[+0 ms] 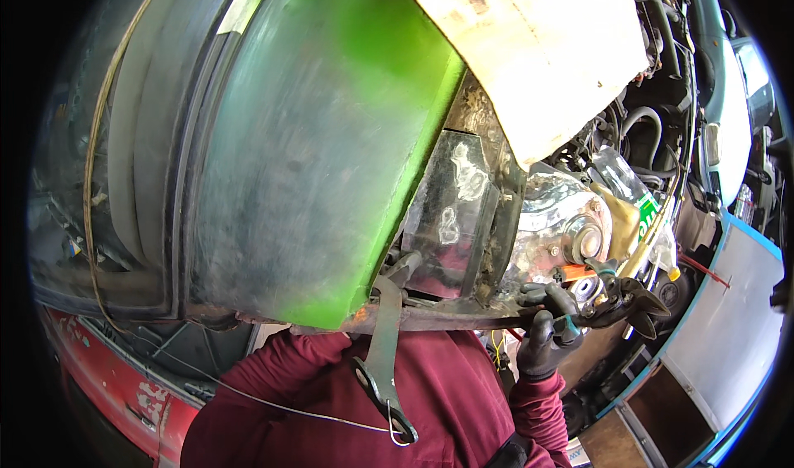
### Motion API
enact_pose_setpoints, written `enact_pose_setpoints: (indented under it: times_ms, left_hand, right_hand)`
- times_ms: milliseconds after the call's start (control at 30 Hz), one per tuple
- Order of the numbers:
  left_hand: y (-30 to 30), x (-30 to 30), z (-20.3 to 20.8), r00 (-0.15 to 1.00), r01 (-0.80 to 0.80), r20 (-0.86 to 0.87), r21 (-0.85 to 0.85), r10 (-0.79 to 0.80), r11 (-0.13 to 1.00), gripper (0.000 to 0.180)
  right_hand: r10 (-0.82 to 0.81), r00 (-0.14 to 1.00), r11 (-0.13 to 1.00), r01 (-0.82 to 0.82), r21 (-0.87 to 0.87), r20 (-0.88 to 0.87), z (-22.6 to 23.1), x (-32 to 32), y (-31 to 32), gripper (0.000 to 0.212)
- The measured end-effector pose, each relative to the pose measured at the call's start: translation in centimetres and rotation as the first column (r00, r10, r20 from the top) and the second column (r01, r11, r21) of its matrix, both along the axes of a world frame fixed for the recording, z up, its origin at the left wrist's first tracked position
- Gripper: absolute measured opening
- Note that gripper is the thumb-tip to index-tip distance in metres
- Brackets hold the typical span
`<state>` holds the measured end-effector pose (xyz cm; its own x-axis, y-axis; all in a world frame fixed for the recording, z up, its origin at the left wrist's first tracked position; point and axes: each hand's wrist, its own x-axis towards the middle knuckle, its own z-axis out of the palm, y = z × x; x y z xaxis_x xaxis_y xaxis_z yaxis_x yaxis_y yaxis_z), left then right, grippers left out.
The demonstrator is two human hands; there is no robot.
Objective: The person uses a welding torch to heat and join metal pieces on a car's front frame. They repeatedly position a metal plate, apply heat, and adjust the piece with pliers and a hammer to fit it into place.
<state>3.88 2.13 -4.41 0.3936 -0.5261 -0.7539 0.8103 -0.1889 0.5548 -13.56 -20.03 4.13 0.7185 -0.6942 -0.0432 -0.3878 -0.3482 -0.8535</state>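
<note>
My right hand (546,336), in a dark glove, is at the metal edge (463,321) of an old car body, right of my middle. Its fingers are curled at the edge; whatever they grip is hidden. Just beyond are a small orange piece (573,273) and dark, finger-like shapes (641,302) I cannot make out. My left sleeve (306,356) runs up under the body edge, and the hand itself is hidden. Between my arms, a flat grey-green metal arm (385,344) with holes hangs over the edge, a thin wire (394,431) looped through its lower end.
A grey panel with bright green edges (306,153) spans the middle. A pale sheet (538,46) covers part of the engine bay, near a rounded metal housing (571,228) and hoses. A red car body (107,385) stands lower left, a blue-edged cabinet (728,302) at right.
</note>
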Motion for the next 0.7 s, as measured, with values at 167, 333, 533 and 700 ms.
enact_pose_setpoints:
  times_ms: [167,333,533,700]
  left_hand:
    - [0.4,-0.5,-2.0,0.930,-0.265,-0.317,-0.233,0.184,0.936,0.085]
    - [0.2,-2.1,-3.4,0.999,-0.040,-0.020,-0.006,0.040,0.999,0.084]
    - [0.4,-1.4,-4.6,0.745,0.175,0.640,0.081,-0.186,0.981,0.082]
    - [0.2,-2.7,-5.0,0.893,0.035,0.449,-0.060,-0.004,0.998,0.080]
  right_hand:
    - [0.030,1.000,0.999,-0.030,-0.020,-0.004,-0.2,-0.2,-0.2,0.060]
    - [-0.003,0.999,0.999,0.005,0.040,-0.050,0.3,-0.3,0.0,0.060]
    - [0.033,0.999,0.999,-0.033,0.003,-0.006,0.0,0.0,-0.2,0.059]
    - [0.036,0.999,0.998,-0.037,-0.047,-0.008,0.0,0.3,-0.2,0.057]
